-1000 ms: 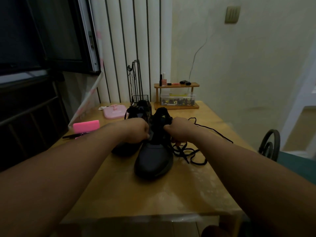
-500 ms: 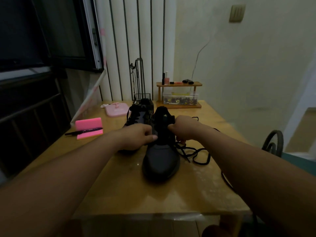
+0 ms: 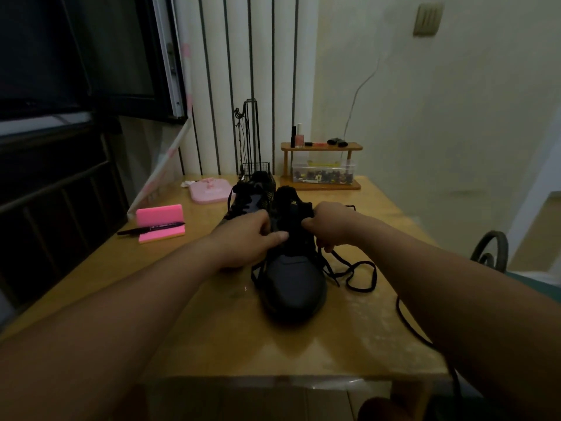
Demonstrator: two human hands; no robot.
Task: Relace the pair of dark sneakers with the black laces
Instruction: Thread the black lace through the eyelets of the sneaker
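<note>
- Black sneaker [image 3: 294, 281] stands near the middle of a yellowish wooden counter [image 3: 197, 314], toe pointing toward the viewer, tongue standing up at the far end
- Second dark sneaker [image 3: 249, 199] sits just behind and to the left of the first, partly hidden by the left forearm
- Left grip [image 3: 249, 238] rests on the lacing area of the near sneaker, forefinger stretched out to the right and the other fingers curled in; the light is too dim to tell whether it pinches anything
- Right grip [image 3: 331, 226] is at the right side of the same sneaker's lacing, fingers curled in around the black lace [image 3: 358, 275], which trails out from under it
- That lace lies in loose loops on the counter just right of the sneaker, and one strand runs on toward the counter's near right edge
- Left of the shoes, a black pen [image 3: 151, 229] lies across a bright pink holder [image 3: 159, 221], with a pale pink tray [image 3: 211, 191] behind it
- At the back stand a black wire rack [image 3: 253, 141] and a small wooden shelf [image 3: 321, 146] over a clear box [image 3: 323, 174] of small mixed items
- Striped white curtain hangs behind, with a dark window to the left
</note>
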